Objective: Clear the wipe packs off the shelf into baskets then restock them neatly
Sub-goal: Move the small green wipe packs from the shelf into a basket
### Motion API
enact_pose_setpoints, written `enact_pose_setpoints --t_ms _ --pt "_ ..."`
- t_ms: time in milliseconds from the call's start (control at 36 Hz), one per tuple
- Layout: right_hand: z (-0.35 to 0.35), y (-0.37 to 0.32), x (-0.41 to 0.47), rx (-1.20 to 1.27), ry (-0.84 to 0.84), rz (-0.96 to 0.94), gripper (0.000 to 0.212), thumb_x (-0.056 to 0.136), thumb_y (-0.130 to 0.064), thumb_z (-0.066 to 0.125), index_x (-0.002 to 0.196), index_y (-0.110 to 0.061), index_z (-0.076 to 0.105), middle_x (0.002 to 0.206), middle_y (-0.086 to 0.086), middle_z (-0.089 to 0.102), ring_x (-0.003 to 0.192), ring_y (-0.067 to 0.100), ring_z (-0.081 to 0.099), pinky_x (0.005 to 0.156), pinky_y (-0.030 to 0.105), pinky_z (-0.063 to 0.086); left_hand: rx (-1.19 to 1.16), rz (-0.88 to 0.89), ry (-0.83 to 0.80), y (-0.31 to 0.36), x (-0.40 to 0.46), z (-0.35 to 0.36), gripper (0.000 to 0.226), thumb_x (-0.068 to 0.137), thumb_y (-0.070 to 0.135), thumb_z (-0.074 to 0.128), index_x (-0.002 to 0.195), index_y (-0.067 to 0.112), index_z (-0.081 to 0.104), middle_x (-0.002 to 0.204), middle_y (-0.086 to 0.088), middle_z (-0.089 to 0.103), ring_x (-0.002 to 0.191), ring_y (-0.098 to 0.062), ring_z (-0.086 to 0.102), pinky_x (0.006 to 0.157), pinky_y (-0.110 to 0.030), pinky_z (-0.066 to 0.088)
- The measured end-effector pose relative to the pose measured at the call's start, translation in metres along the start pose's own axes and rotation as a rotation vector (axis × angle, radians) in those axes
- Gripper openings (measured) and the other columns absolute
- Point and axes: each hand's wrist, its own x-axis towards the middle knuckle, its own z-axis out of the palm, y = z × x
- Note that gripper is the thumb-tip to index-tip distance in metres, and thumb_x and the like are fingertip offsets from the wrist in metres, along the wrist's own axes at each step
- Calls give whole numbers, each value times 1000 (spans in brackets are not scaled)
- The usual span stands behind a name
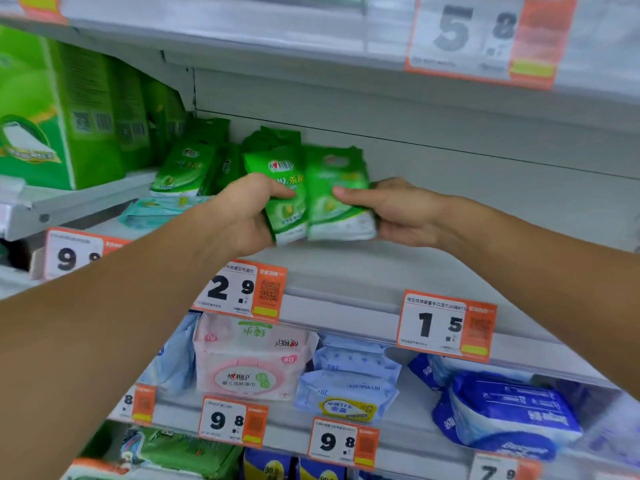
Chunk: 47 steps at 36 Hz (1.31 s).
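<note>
Both my arms reach to the middle shelf [346, 271]. My left hand [242, 213] grips a small green wipe pack [284, 181], thumb across its front. Right beside it, my right hand [398, 213] grips a second green wipe pack [337, 199], thumb on its face. The two packs touch side by side, just above the shelf board. More green wipe packs [187, 168] stand upright to the left and behind. A pale teal pack [156, 209] lies flat under them.
Big green tissue boxes [59, 109] fill the raised shelf at left. The shelf stretch right of my hands is bare grey metal [485, 209]. Price tags [242, 289] hang on the shelf edge. Pink [249, 358] and blue wipe packs [502, 410] sit on the shelf below.
</note>
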Motion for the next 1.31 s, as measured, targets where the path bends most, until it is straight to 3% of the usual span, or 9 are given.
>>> enact_pose_setpoints --t_ms 83,194,306,444,583,750,1000,1167,1306 --pt "10 4 6 -152 -53 14 31 105 -26 47 114 -1 64 114 15 71 99 28 70 89 39 59 -33 59 -99 -7 -2 11 44 86 36 67 121 8 67 110 -13 74 97 -27 73 78 -42 60" --pt "-14 -13 29 -654 243 14 55 102 -54 43 98 -8 73 109 12 72 98 31 68 82 37 59 73 232 111 -16 8 4 51 69 -1 83 117 4 67 101 -13 76 82 -25 76 62 -37 61" --pt "-50 1 58 -1269 371 166 98 81 -62 71 155 -14 29 156 9 39 139 29 42 109 34 40 59 338 112 -10 7 -5 63 62 -8 84 120 5 63 100 -11 76 84 -24 76 63 -38 61" --pt "-61 36 77 -1072 415 276 73 83 -58 70 128 -4 50 123 12 59 105 28 57 80 32 47 90 373 47 -5 -5 -13 74 64 -17 79 129 7 52 106 -11 74 88 -24 75 66 -39 62" --pt "-55 13 41 -1005 614 123 69 53 -54 82 98 -5 64 97 10 66 84 25 64 52 24 43 22 418 -5 1 -18 -12 74 66 -22 72 132 4 52 113 -15 72 95 -27 74 71 -40 62" --pt "-22 5 -73 -953 759 -316 78 56 -32 91 117 -12 47 105 5 50 89 23 51 73 28 40 -113 455 -32 10 -48 -2 79 59 -17 74 133 1 53 115 -18 71 97 -30 73 68 -40 61" --pt "36 34 -180 -572 639 -278 96 43 -59 92 123 -27 49 106 -11 64 94 6 64 82 30 54 -264 442 3 2 -108 13 66 69 -10 73 132 -3 54 119 -19 69 97 -28 72 71 -41 61" --pt "57 47 -208 -134 390 -177 44 71 -31 87 105 -20 62 86 -2 72 64 11 70 49 26 51 -22 307 39 -49 -157 15 46 69 -12 72 113 -1 66 94 -12 76 80 -23 75 65 -37 62" --pt "49 67 -226 751 -302 207 62 84 -53 52 122 -5 63 117 20 63 86 31 65 64 35 57 -7 208 17 -93 -181 -6 58 61 0 77 118 0 66 107 -16 74 93 -28 74 77 -41 61"
